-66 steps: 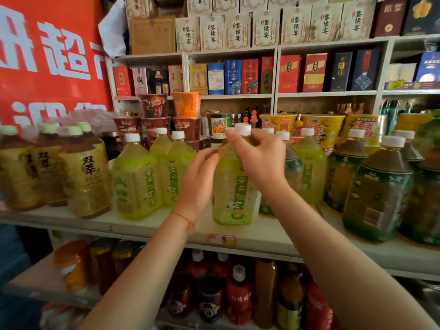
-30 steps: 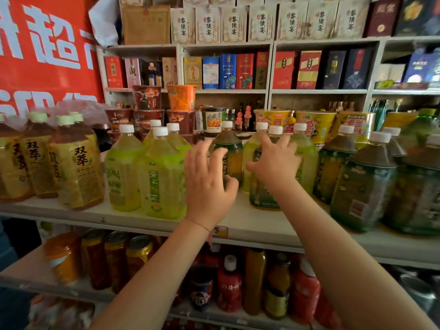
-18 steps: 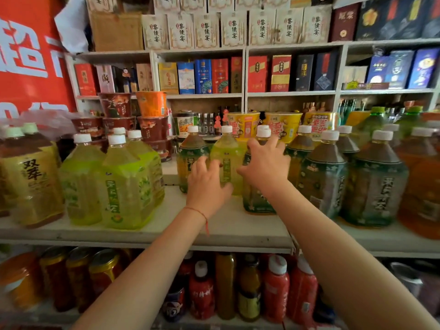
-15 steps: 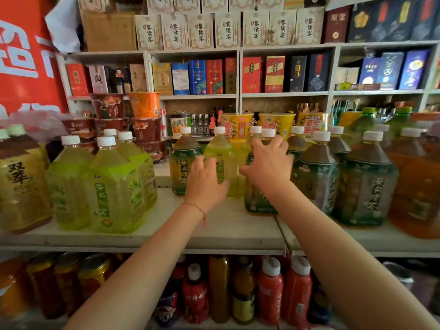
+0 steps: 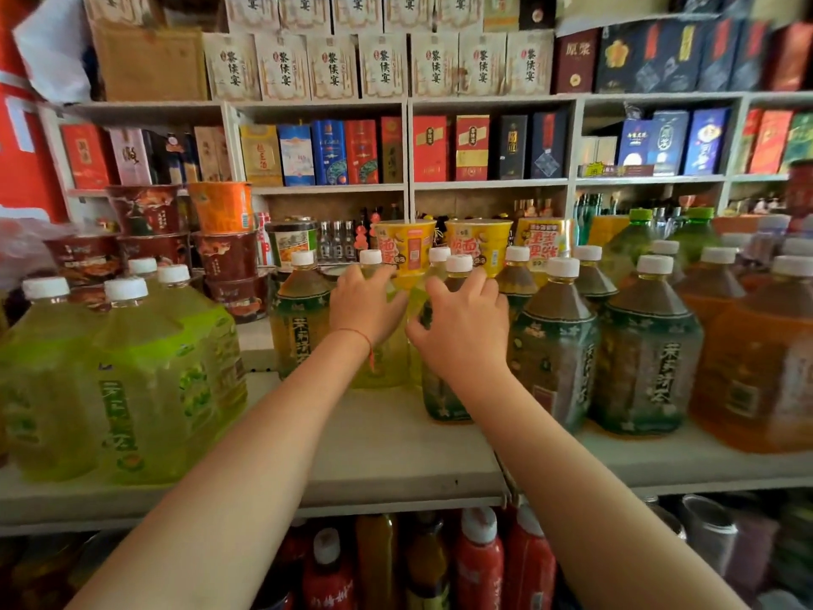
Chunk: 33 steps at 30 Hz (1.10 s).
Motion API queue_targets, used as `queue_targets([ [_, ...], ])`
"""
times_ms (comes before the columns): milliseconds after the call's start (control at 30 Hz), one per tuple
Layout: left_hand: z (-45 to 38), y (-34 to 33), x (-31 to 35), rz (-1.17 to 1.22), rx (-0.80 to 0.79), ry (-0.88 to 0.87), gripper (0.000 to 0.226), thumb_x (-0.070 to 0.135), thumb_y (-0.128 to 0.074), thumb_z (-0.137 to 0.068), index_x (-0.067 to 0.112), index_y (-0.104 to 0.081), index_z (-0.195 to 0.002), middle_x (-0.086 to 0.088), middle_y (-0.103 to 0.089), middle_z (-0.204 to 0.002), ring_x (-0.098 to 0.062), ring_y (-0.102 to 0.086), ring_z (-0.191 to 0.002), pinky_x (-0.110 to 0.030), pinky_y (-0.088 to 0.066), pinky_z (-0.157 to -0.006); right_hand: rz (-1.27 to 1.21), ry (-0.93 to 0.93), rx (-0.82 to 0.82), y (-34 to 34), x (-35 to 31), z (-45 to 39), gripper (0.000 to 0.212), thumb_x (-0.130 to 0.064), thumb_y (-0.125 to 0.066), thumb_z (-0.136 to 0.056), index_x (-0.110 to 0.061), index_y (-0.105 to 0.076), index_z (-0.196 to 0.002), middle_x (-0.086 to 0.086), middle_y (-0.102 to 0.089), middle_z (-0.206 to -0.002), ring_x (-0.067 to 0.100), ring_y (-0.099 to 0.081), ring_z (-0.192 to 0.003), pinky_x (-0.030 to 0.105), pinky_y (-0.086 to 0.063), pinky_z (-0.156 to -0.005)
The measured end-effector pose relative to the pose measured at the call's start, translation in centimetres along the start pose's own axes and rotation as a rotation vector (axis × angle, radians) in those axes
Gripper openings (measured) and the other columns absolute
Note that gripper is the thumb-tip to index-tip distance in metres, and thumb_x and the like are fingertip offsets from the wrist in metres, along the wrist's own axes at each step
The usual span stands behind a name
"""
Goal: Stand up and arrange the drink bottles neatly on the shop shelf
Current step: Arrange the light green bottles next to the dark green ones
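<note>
Large drink bottles with white caps stand on a pale shelf [image 5: 396, 455]. My left hand [image 5: 365, 306] grips the shoulder of a yellow-green bottle [image 5: 389, 369] at the back middle, fingers curved over it. Beside it, my right hand [image 5: 462, 328] wraps the upper part of a dark green-labelled tea bottle [image 5: 440, 400], thumb on its left side. Both bottles are upright and close together. Another green-labelled bottle [image 5: 301, 319] stands just left of my left hand.
Several lime-green bottles [image 5: 132, 367] are grouped at the front left. Dark tea bottles [image 5: 646, 358] and orange ones [image 5: 756, 367] fill the right. Noodle cups [image 5: 404, 248] stand behind. Red bottles [image 5: 479, 565] sit on the shelf below. Bare shelf lies under my forearms.
A lime-green bottle I held earlier now stands with the left group. Both hands reached back to the middle bottles and took hold of them. The view has moved in closer.
</note>
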<state>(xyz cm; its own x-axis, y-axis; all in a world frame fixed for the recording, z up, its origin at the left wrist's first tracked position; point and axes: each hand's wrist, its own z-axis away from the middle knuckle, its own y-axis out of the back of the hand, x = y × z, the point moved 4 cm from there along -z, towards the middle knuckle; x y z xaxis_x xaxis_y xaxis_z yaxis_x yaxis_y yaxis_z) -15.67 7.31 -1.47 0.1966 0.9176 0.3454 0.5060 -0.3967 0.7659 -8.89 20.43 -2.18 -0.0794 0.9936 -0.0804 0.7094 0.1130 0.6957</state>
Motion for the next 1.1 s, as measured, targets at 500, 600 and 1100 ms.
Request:
queue_targets([
  [500, 2.5, 0.9, -1.0, 0.167, 0.255, -0.162, 0.023, 0.038, -0.057, -0.097, 0.026, -0.073, -0.108, -0.013, -0.058, -0.112, -0.032, -0.053, -0.108, -0.032, -0.043, -0.079, -0.082, -0.034, 0.056, -1.0, 0.3, 1.3, 0.041, -0.045, -0.044, -0.098, -0.024, -0.054, -0.133, 0.032, -0.037, -0.147, 0.048, -0.037, -0.133, 0.056, -0.031, -0.111],
  [600, 4.1, 1.4, -1.0, 0.195, 0.39, -0.249, 0.034, 0.038, -0.051, -0.101, 0.016, -0.077, -0.104, -0.014, -0.066, -0.103, -0.032, -0.056, -0.102, -0.038, -0.049, -0.08, -0.18, 0.008, 0.264, 0.7, 0.4, 2.5, 0.042, -0.04, -0.047, -0.099, -0.024, -0.054, -0.138, 0.034, -0.035, -0.149, 0.051, -0.028, -0.142, 0.06, -0.021, -0.117],
  [1100, 8.8, 9.7, -6.7, -0.219, 0.452, -0.062, 0.029, 0.032, -0.049, -0.103, 0.023, -0.077, -0.108, -0.008, -0.057, -0.095, -0.029, -0.053, -0.092, -0.033, -0.035, -0.072, -0.947, -0.077, -0.193, -2.9, -10.0, -2.4, 0.034, -0.019, -0.055, -0.097, -0.018, -0.053, -0.132, 0.003, -0.049, -0.137, 0.018, -0.051, -0.118, 0.037, -0.048, -0.099],
])
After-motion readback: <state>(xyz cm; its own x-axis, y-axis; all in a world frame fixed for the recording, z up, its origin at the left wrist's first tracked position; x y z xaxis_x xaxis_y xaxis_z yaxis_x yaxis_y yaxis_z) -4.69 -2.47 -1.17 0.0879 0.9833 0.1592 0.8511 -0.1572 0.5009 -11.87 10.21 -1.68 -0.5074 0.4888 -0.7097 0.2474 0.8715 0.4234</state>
